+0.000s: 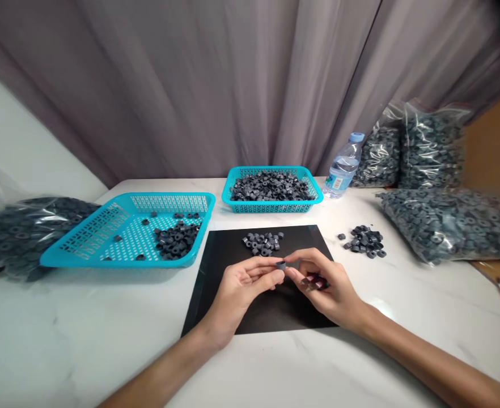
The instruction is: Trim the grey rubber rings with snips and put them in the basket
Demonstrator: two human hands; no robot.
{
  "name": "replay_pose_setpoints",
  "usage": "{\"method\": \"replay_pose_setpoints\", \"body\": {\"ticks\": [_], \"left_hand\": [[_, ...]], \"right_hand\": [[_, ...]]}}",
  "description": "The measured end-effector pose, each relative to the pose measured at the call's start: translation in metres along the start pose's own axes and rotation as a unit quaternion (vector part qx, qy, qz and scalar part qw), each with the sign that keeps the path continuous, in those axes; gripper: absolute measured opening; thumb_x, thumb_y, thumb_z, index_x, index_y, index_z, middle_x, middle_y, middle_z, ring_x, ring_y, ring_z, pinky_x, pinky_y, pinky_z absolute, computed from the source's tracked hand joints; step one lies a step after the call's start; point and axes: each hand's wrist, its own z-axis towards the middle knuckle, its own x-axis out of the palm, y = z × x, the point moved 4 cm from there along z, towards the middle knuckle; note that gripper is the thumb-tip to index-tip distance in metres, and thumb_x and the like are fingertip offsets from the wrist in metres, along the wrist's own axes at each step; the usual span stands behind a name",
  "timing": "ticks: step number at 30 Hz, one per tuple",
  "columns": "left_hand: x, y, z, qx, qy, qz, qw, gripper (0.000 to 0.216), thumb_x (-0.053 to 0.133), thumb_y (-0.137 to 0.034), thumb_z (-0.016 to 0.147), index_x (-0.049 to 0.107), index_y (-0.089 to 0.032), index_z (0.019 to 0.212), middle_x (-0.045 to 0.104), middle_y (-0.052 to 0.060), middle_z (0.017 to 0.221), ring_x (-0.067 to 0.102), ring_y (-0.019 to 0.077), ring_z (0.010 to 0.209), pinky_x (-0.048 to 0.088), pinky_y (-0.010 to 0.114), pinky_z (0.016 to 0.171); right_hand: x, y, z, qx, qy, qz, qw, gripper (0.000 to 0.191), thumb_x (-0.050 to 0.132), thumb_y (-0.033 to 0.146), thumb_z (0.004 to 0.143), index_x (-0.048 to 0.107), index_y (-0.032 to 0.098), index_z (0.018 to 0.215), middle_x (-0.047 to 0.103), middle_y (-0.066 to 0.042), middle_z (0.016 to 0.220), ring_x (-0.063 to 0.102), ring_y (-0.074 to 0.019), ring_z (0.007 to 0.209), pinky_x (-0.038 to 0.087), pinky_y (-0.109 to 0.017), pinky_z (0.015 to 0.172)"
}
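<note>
Over the black mat point(250, 317), a small dark grey ring-shaped piece point(280, 265) is pinched between the thumb and forefinger of my left hand point(244, 286). My right hand point(333, 283) has its thumb and forefinger closed in at the piece's right side, with its other fingers curled in. Shiny dark reddish shapes show at those curled fingers; whether they are fingernails or a held object I cannot make out. Just beyond my hands, a small pile of like grey rings point(262, 245) lies on the mat.
A blue basket point(126, 263) holding some rings stands left; a fuller blue basket point(271, 208) stands at the back. Loose rings point(364, 242) lie right of the mat. A water bottle point(343, 167) and bags of rings point(454, 224) are on the right; another bag point(29, 226) is far left.
</note>
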Motion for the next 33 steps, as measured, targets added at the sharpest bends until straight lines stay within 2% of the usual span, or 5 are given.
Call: {"method": "replay_pose_setpoints", "body": {"ticks": [9,14,21,33], "left_hand": [[0.0007,-0.0008,-0.0016,-0.007,-0.005,-0.012,1.0,0.025,0.086,-0.029,0.08,0.08,-0.019,0.102,0.08,0.005,0.094,0.072,0.018,0.09,0.052,0.025,0.081],[0.0022,0.0003,-0.0019,-0.003,0.005,-0.001,1.0,0.026,0.085,-0.03,0.081,0.079,-0.018,0.104,0.08,0.007,0.095,0.072,0.0193,0.09,0.052,0.027,0.082],[0.0026,-0.0023,-0.0025,0.008,-0.003,0.027,1.0,0.026,0.083,-0.032,0.083,0.078,-0.016,0.103,0.081,0.01,0.098,0.073,0.0222,0.092,0.053,0.03,0.083],[0.002,-0.0032,-0.0013,0.008,-0.019,0.016,1.0,0.027,0.086,-0.03,0.079,0.077,-0.017,0.101,0.08,0.008,0.095,0.073,0.0207,0.091,0.054,0.028,0.082]], "right_hand": [[-0.0027,0.0006,0.0,-0.013,-0.012,-0.028,0.999,0.021,0.057,0.027,0.102,0.061,0.021,0.122,0.047,0.008,0.06,0.039,-0.0087,0.048,0.033,-0.023,0.046],[-0.0045,0.0041,0.0004,-0.032,-0.029,-0.038,0.998,0.017,0.059,0.024,0.101,0.066,0.023,0.116,0.054,0.006,0.061,0.043,-0.0083,0.048,0.035,-0.021,0.045],[-0.0042,0.0005,-0.001,-0.023,-0.023,-0.042,0.999,0.011,0.06,0.026,0.101,0.066,0.021,0.109,0.051,0.007,0.059,0.038,-0.0083,0.049,0.033,-0.022,0.046],[-0.0045,-0.001,-0.0013,-0.009,-0.012,-0.046,0.999,0.014,0.058,0.031,0.102,0.065,0.021,0.109,0.049,0.007,0.059,0.037,-0.0091,0.049,0.033,-0.022,0.046]]}}
